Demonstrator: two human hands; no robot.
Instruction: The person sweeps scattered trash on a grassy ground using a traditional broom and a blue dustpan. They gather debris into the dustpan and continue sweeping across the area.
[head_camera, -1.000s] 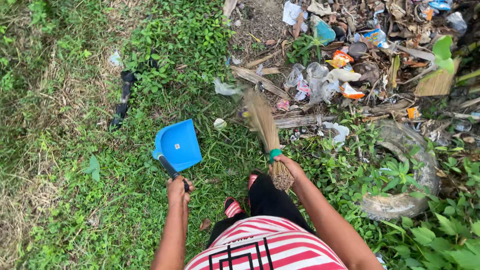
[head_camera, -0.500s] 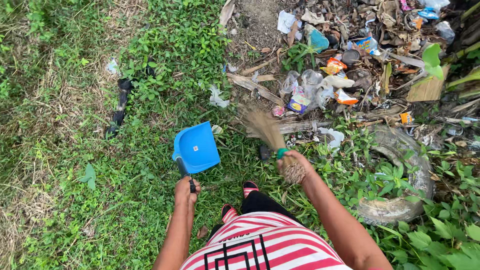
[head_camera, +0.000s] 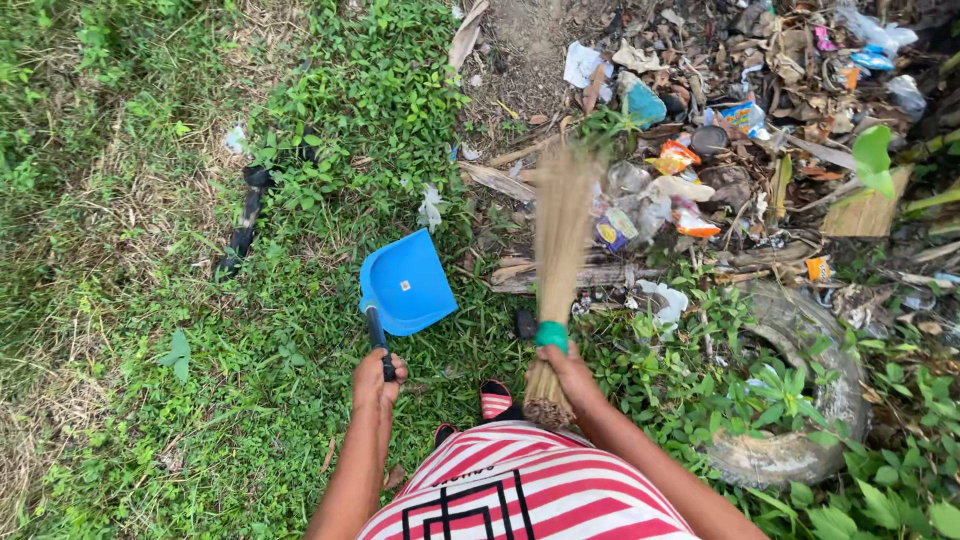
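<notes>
Head view looking straight down: both arms reach forward over the grass. Left hand (head_camera: 377, 378) is curled tight round the dark handle of a blue dustpan (head_camera: 407, 283), arm extended, wrist straight. That dustpan sits on the grass just ahead of the hand, mouth facing far-right toward the rubbish, and its scoop looks empty apart from a small pale sticker. Right hand (head_camera: 568, 368) is wrapped round the bound end of a straw broom (head_camera: 558, 255), fingers closed near a green band, bristles fanning out far from the body and blurred. They point at the litter pile (head_camera: 700, 170), wrappers, bottles and dry leaves. An old tyre (head_camera: 800, 400) lies in weeds on the right.
</notes>
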